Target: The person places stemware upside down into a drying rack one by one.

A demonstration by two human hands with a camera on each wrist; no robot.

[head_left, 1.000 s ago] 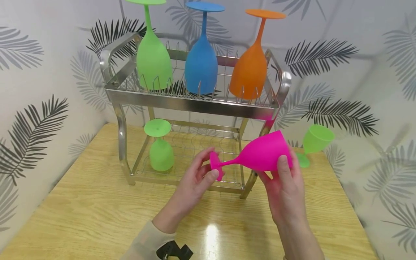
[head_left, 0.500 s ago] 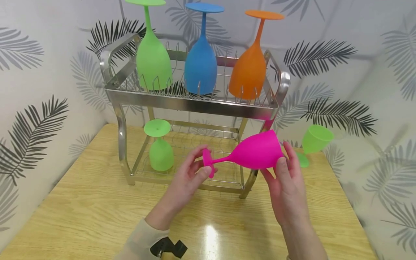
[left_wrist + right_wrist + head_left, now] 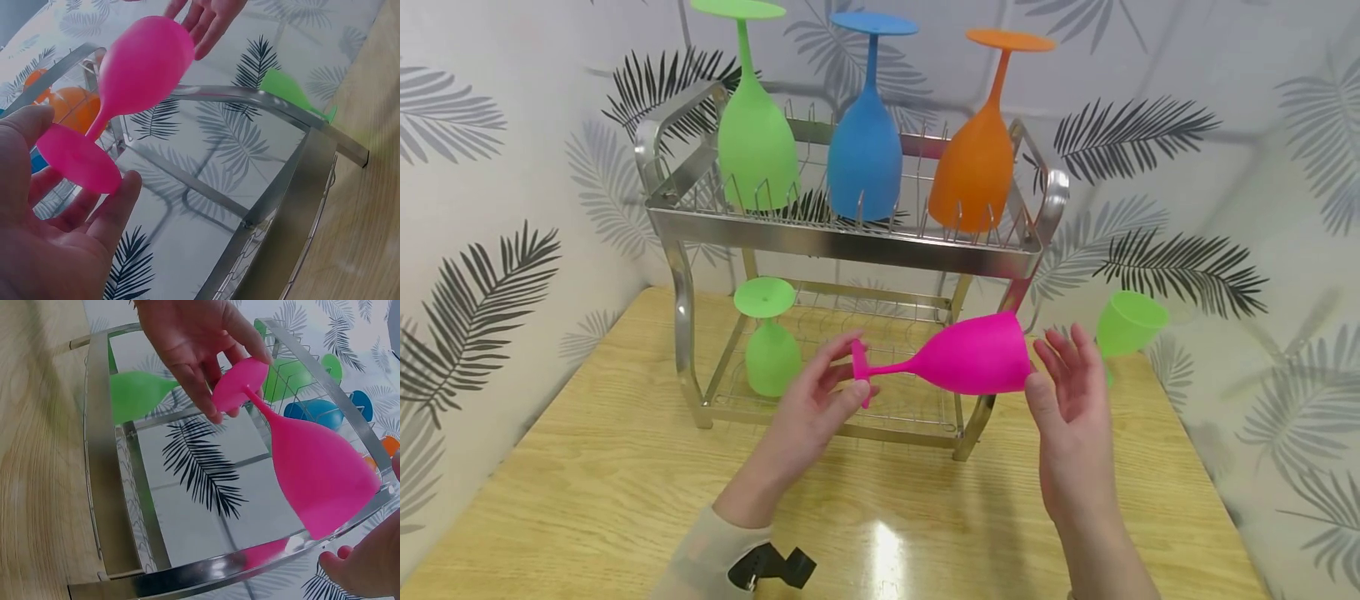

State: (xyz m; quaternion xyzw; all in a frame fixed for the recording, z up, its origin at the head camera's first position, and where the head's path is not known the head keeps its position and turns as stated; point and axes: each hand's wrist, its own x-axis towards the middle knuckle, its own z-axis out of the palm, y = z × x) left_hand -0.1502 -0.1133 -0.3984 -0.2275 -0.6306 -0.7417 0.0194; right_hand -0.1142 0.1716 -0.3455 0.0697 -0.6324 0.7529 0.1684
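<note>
A pink wine goblet (image 3: 973,354) lies almost level in the air before the rack, its foot to the left and its bowl to the right. My left hand (image 3: 808,404) pinches the rim of the round foot between thumb and fingers. In the left wrist view, the goblet's foot (image 3: 78,157) sits between the left thumb and fingertips. Spread beside the bowl's mouth is my right hand (image 3: 1075,425), its fingers loosely bent and the thumb close to the rim. In the right wrist view the right hand (image 3: 369,559) appears apart from the bowl.
Behind stands a two-tier metal dish rack (image 3: 842,242). Its top tier holds upside-down green (image 3: 756,150), blue (image 3: 865,158) and orange goblets (image 3: 973,167). A small green goblet (image 3: 772,354) stands upside down below; another green goblet (image 3: 1129,323) stands upright at right on the wooden table (image 3: 587,483).
The left hand has carried the pink goblet leftward, bringing it nearer level. My right hand's grip on the bowl has loosened, and its fingers have come away from the rim.
</note>
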